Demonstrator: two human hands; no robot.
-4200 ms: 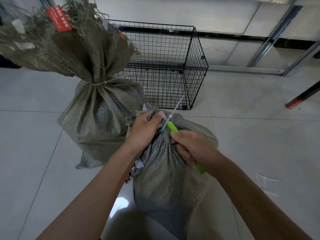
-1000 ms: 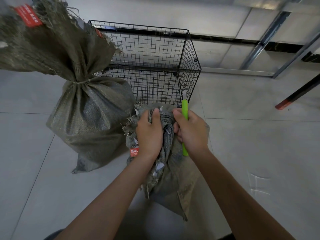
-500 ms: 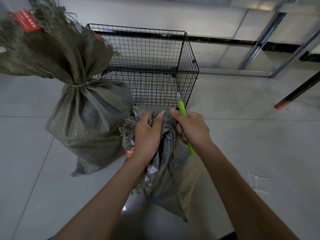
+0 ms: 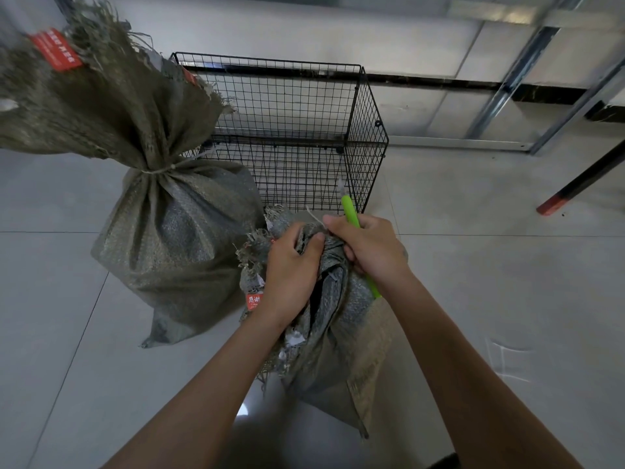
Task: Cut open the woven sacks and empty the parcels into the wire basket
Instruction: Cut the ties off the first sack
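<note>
A grey-green woven sack stands on the floor in front of me, its mouth bunched and partly parted with a dark gap showing. My left hand grips the gathered fabric at the sack's top. My right hand holds a green utility knife, blade pointing up and away, and pinches the sack's neck beside a white tie end. A second, larger sack, tied with a cord, stands to the left. The black wire basket stands just behind both sacks; no parcels show inside it.
Pale tiled floor spreads to the right and left. A dark pole with a red foot slants in at the right. Metal frame rails run along the far wall. Red labels hang on the tied sack's frayed top.
The white tie around the near sack's neck, whole 4.2 s ago, now hangs loose and the mouth has parted. Over the last second both hands shifted slightly and the knife tilted left.
</note>
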